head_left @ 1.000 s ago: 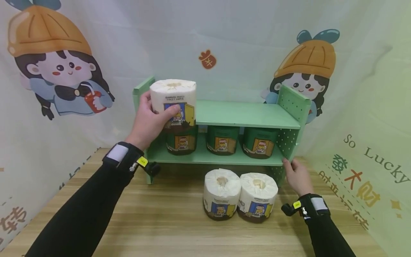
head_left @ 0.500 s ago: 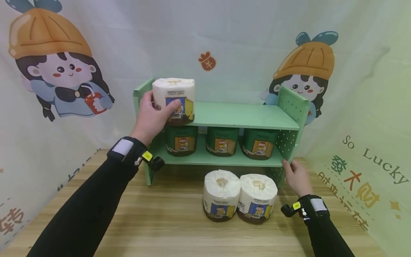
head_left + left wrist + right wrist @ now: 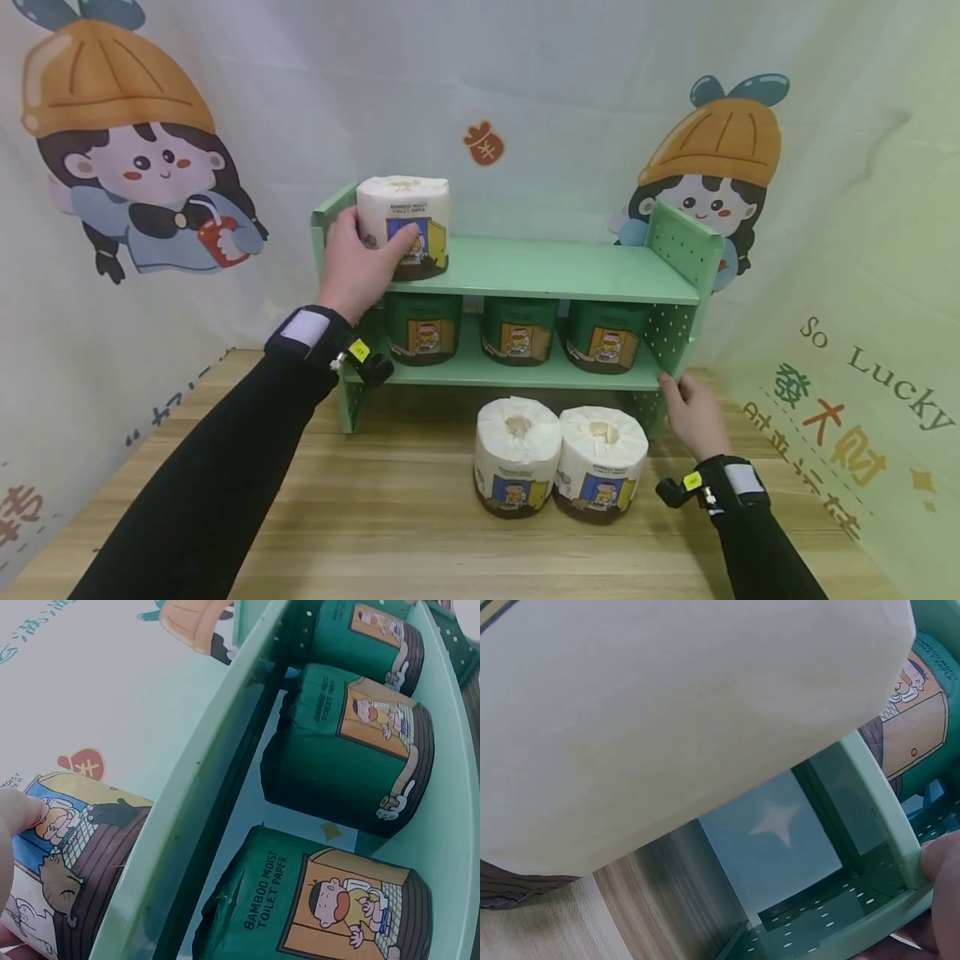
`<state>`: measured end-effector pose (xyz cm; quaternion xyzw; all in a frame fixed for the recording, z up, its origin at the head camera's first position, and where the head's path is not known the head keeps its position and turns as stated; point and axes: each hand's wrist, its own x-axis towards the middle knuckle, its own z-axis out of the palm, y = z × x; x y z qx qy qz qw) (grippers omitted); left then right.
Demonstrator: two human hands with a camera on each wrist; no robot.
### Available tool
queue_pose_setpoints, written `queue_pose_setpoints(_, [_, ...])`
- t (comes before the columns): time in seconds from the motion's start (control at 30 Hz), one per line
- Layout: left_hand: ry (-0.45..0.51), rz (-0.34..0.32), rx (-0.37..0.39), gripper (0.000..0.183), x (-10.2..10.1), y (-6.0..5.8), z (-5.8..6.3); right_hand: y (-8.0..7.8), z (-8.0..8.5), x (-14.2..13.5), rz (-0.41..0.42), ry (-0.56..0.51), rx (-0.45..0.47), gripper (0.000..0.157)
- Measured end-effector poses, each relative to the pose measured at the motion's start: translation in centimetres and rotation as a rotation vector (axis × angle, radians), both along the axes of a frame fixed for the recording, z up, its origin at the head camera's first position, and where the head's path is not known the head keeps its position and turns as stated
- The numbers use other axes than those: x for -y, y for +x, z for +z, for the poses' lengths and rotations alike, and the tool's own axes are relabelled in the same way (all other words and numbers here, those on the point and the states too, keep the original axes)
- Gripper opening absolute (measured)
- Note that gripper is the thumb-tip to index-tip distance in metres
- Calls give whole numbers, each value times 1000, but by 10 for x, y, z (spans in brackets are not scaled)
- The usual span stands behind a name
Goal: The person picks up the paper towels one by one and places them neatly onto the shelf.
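My left hand (image 3: 358, 265) grips a white-wrapped toilet paper roll (image 3: 403, 200) at the left end of the green rack's top shelf (image 3: 570, 265), thumb across its printed front. The roll stands upright, its base right at the shelf surface; the left wrist view shows its printed side (image 3: 82, 862) beside the shelf edge. My right hand (image 3: 696, 417) holds the rack's right front corner, its fingers (image 3: 941, 859) curled at the green edge in the right wrist view. Three green toilet paper rolls (image 3: 519, 329) stand in a row on the lower shelf.
Two white toilet paper rolls (image 3: 517, 433) stand side by side on the wooden table (image 3: 390, 517) in front of the rack. Perforated green side panels (image 3: 684, 250) rise at the rack's ends. A printed cloth (image 3: 555, 108) hangs behind and at both sides.
My left hand has carried the white roll back and slightly left, from in front of the rack to the top shelf. My right hand has stayed on the rack's corner.
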<state>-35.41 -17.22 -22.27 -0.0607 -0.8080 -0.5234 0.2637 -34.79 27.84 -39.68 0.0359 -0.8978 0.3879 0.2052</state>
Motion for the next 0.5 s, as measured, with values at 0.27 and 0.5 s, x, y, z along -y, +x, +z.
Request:
queue_pose_setpoints(0.27, [-16,28,14,84,-1,-5,2,-1,-1,0,-9,11,-3,51])
queue_pose_setpoints(0.5, [-87,114,-21,74,-5,-9,5,1,1,0,-1,-7,14,51])
